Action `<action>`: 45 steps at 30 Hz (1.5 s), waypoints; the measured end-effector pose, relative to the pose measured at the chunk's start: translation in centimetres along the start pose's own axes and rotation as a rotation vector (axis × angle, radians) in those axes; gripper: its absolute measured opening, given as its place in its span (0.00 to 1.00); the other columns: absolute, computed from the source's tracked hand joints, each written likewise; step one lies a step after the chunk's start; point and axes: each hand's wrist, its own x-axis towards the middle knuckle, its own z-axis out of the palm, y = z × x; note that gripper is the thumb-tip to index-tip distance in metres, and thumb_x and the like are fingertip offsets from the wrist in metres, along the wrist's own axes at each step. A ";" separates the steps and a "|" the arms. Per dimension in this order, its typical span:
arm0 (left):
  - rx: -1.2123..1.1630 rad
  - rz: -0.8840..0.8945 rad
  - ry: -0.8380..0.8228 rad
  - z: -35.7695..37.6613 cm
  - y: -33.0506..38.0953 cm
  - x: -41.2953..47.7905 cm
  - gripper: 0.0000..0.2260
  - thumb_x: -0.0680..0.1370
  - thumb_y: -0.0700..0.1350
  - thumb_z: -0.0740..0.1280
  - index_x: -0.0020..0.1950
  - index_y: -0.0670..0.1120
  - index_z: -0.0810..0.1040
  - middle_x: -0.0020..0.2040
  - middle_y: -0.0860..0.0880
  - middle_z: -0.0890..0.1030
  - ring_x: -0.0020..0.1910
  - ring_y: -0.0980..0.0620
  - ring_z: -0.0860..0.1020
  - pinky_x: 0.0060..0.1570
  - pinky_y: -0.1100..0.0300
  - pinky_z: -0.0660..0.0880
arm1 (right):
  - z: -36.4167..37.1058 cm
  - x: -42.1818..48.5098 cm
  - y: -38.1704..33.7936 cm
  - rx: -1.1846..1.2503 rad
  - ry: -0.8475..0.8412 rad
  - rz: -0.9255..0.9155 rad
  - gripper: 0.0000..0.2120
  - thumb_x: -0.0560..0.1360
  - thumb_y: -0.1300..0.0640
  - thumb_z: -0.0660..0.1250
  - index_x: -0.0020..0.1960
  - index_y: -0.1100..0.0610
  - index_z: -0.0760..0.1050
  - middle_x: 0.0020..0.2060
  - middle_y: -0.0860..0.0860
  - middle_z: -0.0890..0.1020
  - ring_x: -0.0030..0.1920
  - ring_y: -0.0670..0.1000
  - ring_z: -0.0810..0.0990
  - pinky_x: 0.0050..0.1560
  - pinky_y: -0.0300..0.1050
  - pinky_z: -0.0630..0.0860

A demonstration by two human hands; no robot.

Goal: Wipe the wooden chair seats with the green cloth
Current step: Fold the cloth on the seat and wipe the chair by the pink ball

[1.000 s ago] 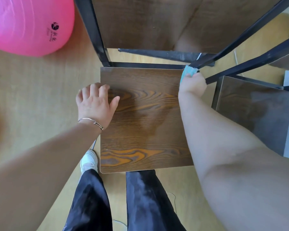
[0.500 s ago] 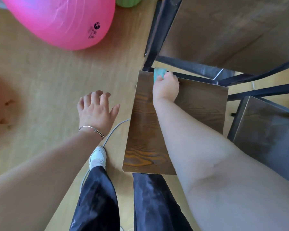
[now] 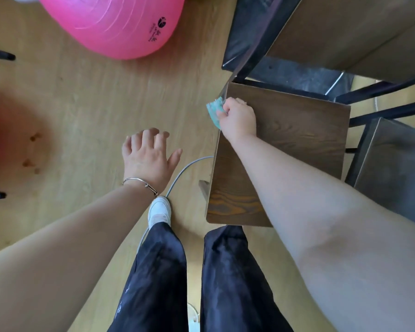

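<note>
Where the square wooden chair seat [image 3: 297, 130] reaches its far-left corner, the green cloth [image 3: 213, 111] lies bunched and fluffy, partly overhanging the left edge. The seat is dark grained wood with rounded corners on a black metal frame. The right hand [image 3: 238, 121] is fisted round the cloth, knuckles up, on the seat. The left hand [image 3: 146, 159] is wide, its fingers spread and holding nothing, above the pale wood-look floor [image 3: 82, 104] left of the seat. A thin metal bracelet [image 3: 139, 182] circles the left wrist. A grey cable [image 3: 185, 168] lies beside it. A second seat [image 3: 393, 164], duller, is on the right. A glossy pink ball [image 3: 110, 22] sits far left.
</note>
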 end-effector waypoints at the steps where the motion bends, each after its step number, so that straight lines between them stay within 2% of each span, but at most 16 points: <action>1: 0.007 0.019 -0.014 0.0 0.1 -0.4 0.24 0.78 0.61 0.58 0.67 0.47 0.72 0.65 0.45 0.72 0.64 0.39 0.67 0.68 0.41 0.60 | 0.5 -1.8 0.7 0.003 -0.009 -0.033 0.08 0.76 0.55 0.65 0.43 0.59 0.74 0.45 0.52 0.77 0.46 0.55 0.75 0.41 0.49 0.72; 3: 0.024 0.056 -0.037 0.3 0.4 -1.1 0.25 0.78 0.63 0.54 0.67 0.48 0.72 0.65 0.45 0.72 0.65 0.40 0.67 0.69 0.41 0.60 | 1.7 -5.8 1.7 0.019 -0.014 -0.097 0.08 0.74 0.57 0.67 0.40 0.59 0.72 0.42 0.53 0.76 0.40 0.56 0.74 0.35 0.47 0.65; 5: 0.043 0.090 -0.066 0.7 0.7 -2.0 0.27 0.78 0.64 0.51 0.67 0.48 0.72 0.65 0.45 0.72 0.65 0.40 0.68 0.69 0.41 0.60 | 2.8 -9.9 2.5 0.032 -0.021 -0.149 0.09 0.73 0.58 0.69 0.39 0.58 0.70 0.40 0.53 0.75 0.37 0.57 0.73 0.33 0.46 0.63; 10: 0.106 0.158 -0.165 1.7 1.1 -4.9 0.26 0.79 0.63 0.54 0.69 0.49 0.70 0.67 0.46 0.70 0.67 0.41 0.65 0.70 0.43 0.57 | 5.7 -18.8 4.2 0.027 -0.091 -0.203 0.04 0.72 0.59 0.70 0.44 0.58 0.75 0.43 0.53 0.77 0.39 0.59 0.78 0.32 0.46 0.69; 14: 0.166 0.226 -0.220 2.4 1.6 -7.0 0.25 0.79 0.62 0.54 0.69 0.49 0.69 0.67 0.47 0.70 0.67 0.41 0.65 0.70 0.42 0.58 | 7.4 -23.6 5.5 0.033 -0.141 -0.227 0.06 0.71 0.60 0.70 0.47 0.58 0.77 0.45 0.53 0.78 0.39 0.59 0.79 0.32 0.47 0.75; 18: 0.215 0.256 -0.251 2.8 3.2 -7.8 0.25 0.79 0.62 0.54 0.70 0.49 0.68 0.67 0.47 0.69 0.68 0.42 0.65 0.71 0.43 0.57 | 6.9 -25.1 6.0 0.047 -0.228 -0.286 0.08 0.73 0.59 0.67 0.51 0.59 0.79 0.50 0.53 0.80 0.44 0.59 0.81 0.38 0.52 0.79; 20: 0.215 0.259 -0.242 2.8 4.5 -7.2 0.25 0.79 0.62 0.54 0.70 0.49 0.68 0.67 0.47 0.69 0.68 0.42 0.64 0.71 0.43 0.57 | 5.1 -23.9 6.2 0.074 -0.217 -0.266 0.08 0.74 0.58 0.67 0.51 0.59 0.79 0.50 0.54 0.80 0.44 0.60 0.80 0.38 0.50 0.78; 22: 0.191 0.257 -0.200 2.8 6.2 -6.0 0.25 0.79 0.62 0.55 0.70 0.49 0.69 0.67 0.46 0.70 0.67 0.41 0.65 0.71 0.42 0.58 | 2.5 -20.8 7.1 0.071 -0.108 -0.226 0.06 0.74 0.57 0.67 0.48 0.59 0.78 0.46 0.55 0.80 0.42 0.60 0.80 0.35 0.47 0.72; 24: 0.175 0.252 -0.160 2.7 8.2 -4.2 0.24 0.80 0.62 0.56 0.70 0.49 0.69 0.67 0.45 0.70 0.67 0.40 0.66 0.70 0.42 0.58 | -1.0 -15.8 8.8 0.058 0.030 -0.131 0.05 0.74 0.56 0.66 0.44 0.59 0.75 0.45 0.56 0.78 0.43 0.60 0.78 0.36 0.48 0.68; 27: 0.151 0.250 -0.103 2.7 11.6 -1.5 0.23 0.80 0.61 0.56 0.69 0.49 0.69 0.66 0.45 0.71 0.66 0.39 0.66 0.70 0.42 0.58 | -5.7 -6.9 12.1 -0.055 0.139 0.092 0.08 0.77 0.54 0.62 0.48 0.58 0.75 0.51 0.56 0.77 0.52 0.59 0.77 0.45 0.50 0.71; 31: 0.134 0.234 -0.056 3.0 14.9 0.6 0.22 0.80 0.61 0.55 0.68 0.49 0.70 0.64 0.44 0.71 0.65 0.39 0.67 0.70 0.43 0.58 | -8.4 -0.2 15.7 -0.126 0.091 0.202 0.11 0.79 0.51 0.61 0.55 0.56 0.77 0.53 0.53 0.80 0.54 0.54 0.78 0.53 0.46 0.75; 34: 0.133 0.229 -0.058 3.3 16.0 0.5 0.22 0.80 0.61 0.55 0.68 0.50 0.70 0.64 0.44 0.71 0.64 0.39 0.67 0.70 0.43 0.58 | -7.5 -1.6 16.6 -0.113 0.008 0.109 0.05 0.79 0.53 0.62 0.46 0.53 0.73 0.52 0.54 0.79 0.52 0.56 0.77 0.48 0.43 0.70; 37: 0.158 0.246 -0.086 3.8 16.1 -1.2 0.22 0.80 0.60 0.56 0.68 0.49 0.69 0.64 0.44 0.71 0.64 0.39 0.67 0.70 0.43 0.58 | -6.0 -6.0 17.1 -0.035 -0.027 -0.011 0.06 0.76 0.55 0.63 0.42 0.55 0.71 0.48 0.57 0.78 0.49 0.60 0.76 0.43 0.48 0.66; 40: 0.187 0.256 -0.123 4.4 15.9 -3.3 0.22 0.80 0.60 0.57 0.69 0.49 0.70 0.63 0.44 0.71 0.64 0.39 0.66 0.70 0.42 0.58 | -4.4 -11.8 17.9 -0.004 -0.071 -0.096 0.05 0.74 0.57 0.66 0.43 0.58 0.73 0.46 0.57 0.77 0.44 0.62 0.77 0.38 0.49 0.64; 43: 0.196 0.255 -0.156 5.1 15.9 -5.4 0.22 0.80 0.59 0.59 0.68 0.48 0.71 0.63 0.44 0.72 0.64 0.39 0.67 0.69 0.42 0.60 | -2.4 -17.9 18.6 -0.008 -0.176 -0.171 0.06 0.74 0.57 0.65 0.49 0.58 0.75 0.48 0.55 0.77 0.43 0.63 0.78 0.36 0.52 0.73; 45: 0.213 0.266 -0.183 5.6 16.2 -6.7 0.22 0.80 0.59 0.59 0.68 0.48 0.71 0.62 0.43 0.73 0.63 0.39 0.68 0.67 0.42 0.62 | -1.2 -21.1 19.3 0.012 -0.215 -0.190 0.08 0.74 0.58 0.66 0.52 0.59 0.77 0.49 0.55 0.78 0.42 0.62 0.79 0.35 0.51 0.73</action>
